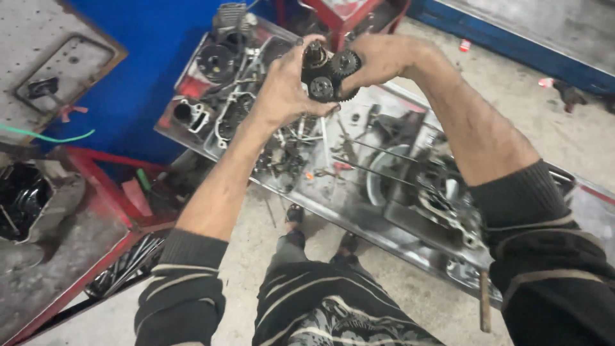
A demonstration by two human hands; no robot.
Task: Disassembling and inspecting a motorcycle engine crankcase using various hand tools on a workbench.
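Both hands are raised in front of me around a dark, oily cluster of gears (pixel 328 75) on short shafts. My left hand (pixel 284 90) grips the cluster from the left, fingers curled over its top and underside. From the right, my right hand (pixel 378 59) holds the same cluster, thumb and fingers pressing on the toothed wheels. Below the hands lies a long metal tray (pixel 359 214) full of engine parts.
The tray holds a cylinder (pixel 229 16), casings, rods and small loose parts. A red metal stand (pixel 102 186) with a grey engine case (pixel 29 205) is at the left. Blue panels stand behind. My legs and feet (pixel 320 237) are on the concrete floor.
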